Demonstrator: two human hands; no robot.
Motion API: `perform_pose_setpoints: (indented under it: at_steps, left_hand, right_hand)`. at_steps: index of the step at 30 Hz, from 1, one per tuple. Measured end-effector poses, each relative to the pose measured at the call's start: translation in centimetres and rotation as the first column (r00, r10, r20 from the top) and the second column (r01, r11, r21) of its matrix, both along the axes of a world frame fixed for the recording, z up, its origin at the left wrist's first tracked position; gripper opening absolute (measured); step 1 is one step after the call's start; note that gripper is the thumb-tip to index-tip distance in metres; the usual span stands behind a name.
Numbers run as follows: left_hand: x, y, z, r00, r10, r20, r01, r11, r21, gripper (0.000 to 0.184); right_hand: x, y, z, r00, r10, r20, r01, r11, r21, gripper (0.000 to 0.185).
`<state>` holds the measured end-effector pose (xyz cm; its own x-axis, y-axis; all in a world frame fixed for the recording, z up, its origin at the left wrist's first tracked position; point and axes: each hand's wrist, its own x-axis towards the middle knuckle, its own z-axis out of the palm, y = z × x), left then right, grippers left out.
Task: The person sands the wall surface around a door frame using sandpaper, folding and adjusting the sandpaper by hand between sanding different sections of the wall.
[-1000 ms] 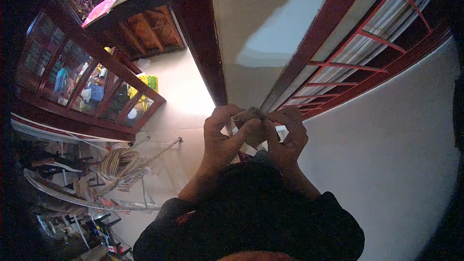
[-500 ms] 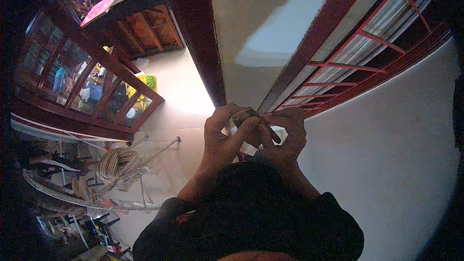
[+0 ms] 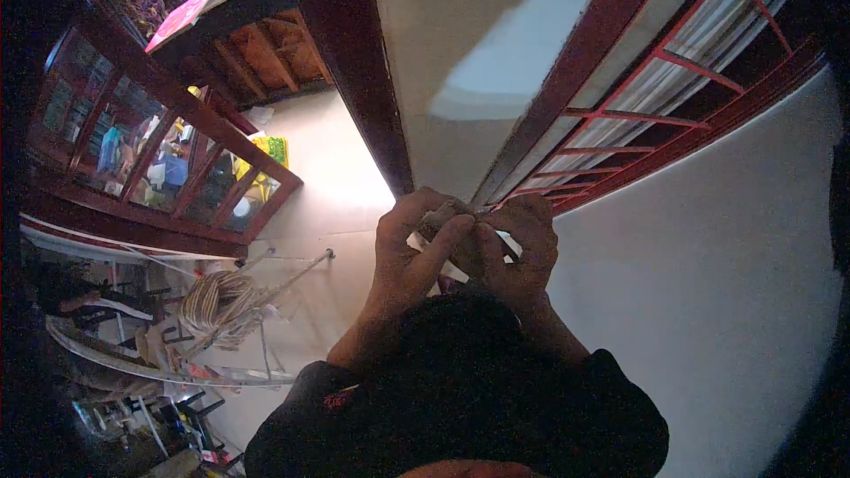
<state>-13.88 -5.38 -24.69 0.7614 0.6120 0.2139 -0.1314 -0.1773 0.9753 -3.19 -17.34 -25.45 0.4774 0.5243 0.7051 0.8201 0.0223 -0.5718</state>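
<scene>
My left hand [image 3: 409,243] pinches a small brownish, flat-looking piece [image 3: 436,221] between thumb and fingers, in front of my chest. My right hand [image 3: 524,252] is closed on the right side of the same piece, with its fingertips close to my left thumb. Fingers cover much of it, and the dim light hides its kind. Dark clothing shows just below both hands.
A dark red door frame [image 3: 350,62] runs upward beyond my hands, with a red-barred window [image 3: 651,115] to the right. At left are a glazed wooden door [image 3: 190,168], a yellow bag [image 3: 274,152], a coiled rope [image 3: 217,305] and a metal rack [image 3: 292,279].
My right fingers have drawn in closer around the piece, and the dark end that stuck out beside them shows less. The rolled-looking upper edge has turned slightly. My left hand is almost still.
</scene>
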Motion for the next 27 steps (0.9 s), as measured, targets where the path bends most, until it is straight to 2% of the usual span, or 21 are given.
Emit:
perform_pose_setpoints:
  at_steps: [3, 8, 11, 19, 21, 24, 27]
  left_hand:
    - [-0.1, -0.2, 0.8, 1.0, -0.006, 0.011, 0.007, 0.998, -0.063, 0.014]
    - [-0.3, -0.3, 0.8, 0.998, -0.024, 0.053, 0.033, 0.984, -0.175, 0.012]
    - [-0.3, -0.5, 0.9, 0.999, 0.03, 0.043, -0.025, 0.992, -0.125, 0.015]
    - [-0.5, 0.1, 0.2, 0.999, 0.018, 0.038, -0.015, 0.997, -0.077, 0.017]
    - [-0.6, 0.2, 0.1, 0.998, 0.011, 0.059, -0.007, 0.997, -0.08, 0.017]
    - [-0.7, 0.4, 0.1, 0.999, 0.001, 0.054, 0.005, 0.995, -0.103, 0.017]
    - [-0.8, 0.6, 0.2, 0.998, 0.006, 0.061, -0.001, 0.998, -0.07, 0.016]
  right_hand:
    - [-0.3, 0.1, 0.4, 0.997, -0.023, -0.075, 0.022, 1.0, -0.018, 0.013]
    - [-0.3, 0.0, 0.1, 0.998, -0.034, -0.045, 0.034, 0.999, 0.019, 0.017]
    - [0.2, 0.0, 0.0, 1.0, -0.004, 0.008, 0.004, 0.999, 0.048, 0.019]
    - [0.1, 0.1, 0.0, 0.998, -0.001, 0.067, -0.002, 0.999, 0.04, 0.019]
    - [-0.2, 0.0, 1.1, 0.995, 0.074, -0.067, -0.075, 0.997, -0.006, 0.02]
    - [-0.3, 0.2, -0.2, 0.999, -0.006, -0.045, 0.007, 1.0, 0.008, 0.018]
    - [-0.3, 0.1, -0.5, 0.996, 0.045, -0.082, -0.044, 0.999, 0.008, 0.017]
